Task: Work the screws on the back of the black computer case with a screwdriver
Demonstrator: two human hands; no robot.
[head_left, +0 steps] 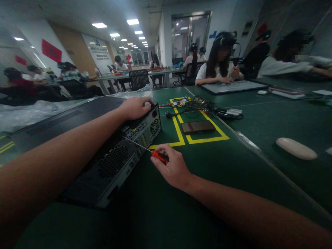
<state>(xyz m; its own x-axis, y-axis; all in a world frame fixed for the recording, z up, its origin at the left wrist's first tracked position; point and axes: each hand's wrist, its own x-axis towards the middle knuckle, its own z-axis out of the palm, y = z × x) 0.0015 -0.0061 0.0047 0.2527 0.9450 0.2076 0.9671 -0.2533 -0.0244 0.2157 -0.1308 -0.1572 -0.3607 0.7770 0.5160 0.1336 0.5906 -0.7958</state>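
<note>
A black desktop computer case [93, 110] lies on its side on the green table, its rear panel with fan grille and vents turned toward me. Resting on its upper face near the rear corner, my left hand [136, 106] has its fingers bent over the edge. My right hand [171, 166] is closed around the orange-red and dark handle of a screwdriver [157, 155]. The thin shaft reaches left to the rear panel, by the expansion slots. Whether the tip sits on a screw is too small to tell.
Beyond the case lie bundled black cables [202, 105] and a phone [198, 127] within yellow tape marks. A pale oval object [296, 148] is at the right. Clear plastic wrap [38, 112] lies behind the case. Several people sit at tables, one across from me [218, 65].
</note>
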